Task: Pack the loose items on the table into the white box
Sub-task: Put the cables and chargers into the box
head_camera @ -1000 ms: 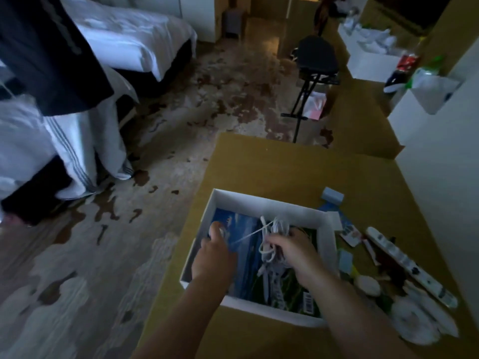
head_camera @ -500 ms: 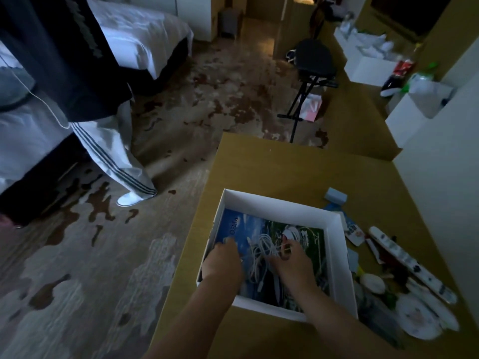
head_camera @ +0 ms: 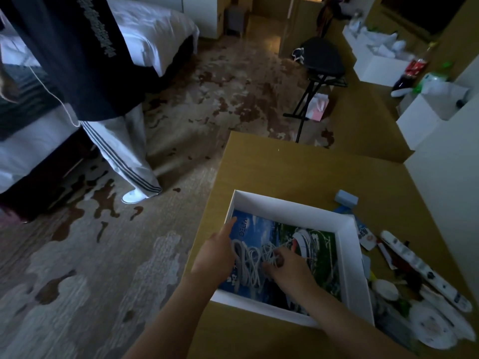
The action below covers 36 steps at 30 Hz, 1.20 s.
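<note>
Inside white box (head_camera: 285, 203): picture booklet (head_camera: 318, 255), white cable (head_camera: 248, 263) on top | right hand (head_camera: 290, 270) fingers (head_camera: 278, 258) grasp cable | left hand (head_camera: 216, 257) grip unclear

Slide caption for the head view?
Left hand and right hand on a white cable, atop a booklet in the white box.

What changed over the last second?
The coiled white cable was lowered onto the blue-green printed booklet inside the white cardboard box. The right hand still grips it; the left hand sits at its edge, index finger straight. Loose items right of the box are unmoved.
</note>
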### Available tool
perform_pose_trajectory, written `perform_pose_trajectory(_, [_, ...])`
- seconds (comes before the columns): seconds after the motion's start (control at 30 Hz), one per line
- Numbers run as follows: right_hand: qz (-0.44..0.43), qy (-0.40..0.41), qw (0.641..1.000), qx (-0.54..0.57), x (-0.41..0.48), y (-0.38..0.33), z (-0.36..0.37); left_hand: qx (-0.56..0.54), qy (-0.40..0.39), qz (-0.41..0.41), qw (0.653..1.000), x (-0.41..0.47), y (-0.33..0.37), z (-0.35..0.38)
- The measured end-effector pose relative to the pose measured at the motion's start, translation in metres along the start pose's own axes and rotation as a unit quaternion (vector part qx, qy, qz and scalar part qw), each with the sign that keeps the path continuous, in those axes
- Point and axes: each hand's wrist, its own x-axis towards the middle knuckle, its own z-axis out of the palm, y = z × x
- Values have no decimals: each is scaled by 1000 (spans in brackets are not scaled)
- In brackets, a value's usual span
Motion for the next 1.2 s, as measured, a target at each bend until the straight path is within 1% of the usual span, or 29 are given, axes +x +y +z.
perform_pose_trajectory(0.1, [-23,-29,999,-16,2,-12,7,-12,15,1,1000,0,-2,3])
perform_pose_trajectory(0.2, [-33,-53,997,-39,4,-22,15,-15,12,5,1000,0,-4,2])
perform_pose_trajectory(0.27, [-19,-68,997,-9,2,-22,19,-19,16,15,1000,-1,-3,2])
perform_pose_trajectory(0.37, [25,-105,991,73,-2,-17,19,-18,24,11,999,-6,2,-1])
perform_pose_trajectory(0.4, [31,-109,990,89,-3,-15,18,15,49,14,999,-8,5,-1])
perform_pose_trajectory(0.43, [28,-102,991,82,-3,-14,17,72,89,35,993,-10,8,-1])
perform_pose_trajectory(0.47, [19,-85,994,69,-3,-13,16,133,124,74,981,-13,11,0])
perform_pose_trajectory(0.5, [8,-57,997,55,-2,-12,16,183,136,115,967,-16,15,1])
perform_pose_trajectory(0.53, [-1,-20,999,46,-2,-10,16,221,122,145,957,-18,18,2])
perform_pose_trajectory(0.57, [-4,18,999,32,-1,-9,17,252,98,156,950,-20,21,2])
perform_pose_trajectory(0.63, [16,75,997,-8,-1,-7,19,298,60,142,942,-20,26,2])
perform_pose_trajectory(0.73, [74,89,991,-69,-4,-10,15,327,34,161,931,-13,38,1])
perform_pose_trajectory(0.8, [92,93,982,-134,-4,-10,13,316,-17,182,931,-8,47,7])
perform_pose_trajectory(0.9, [83,115,972,-187,-6,-8,11,295,-97,163,936,-3,50,16])
perform_pose_trajectory(0.97, [65,123,969,-203,-9,-7,9,306,-134,149,931,-1,44,20])
perform_pose_trajectory(1.03, [63,98,978,-172,-11,-3,2,308,-148,144,929,1,37,22])
perform_pose_trajectory(1.1, [78,48,993,-69,-13,5,-8,286,-141,139,938,3,32,23])
perform_pose_trajectory(1.13, [84,41,995,-24,-15,9,-13,274,-136,135,943,3,31,24])
perform_pose_trajectory(1.2, [97,87,991,2,-21,14,-24,258,-128,127,949,4,31,26])
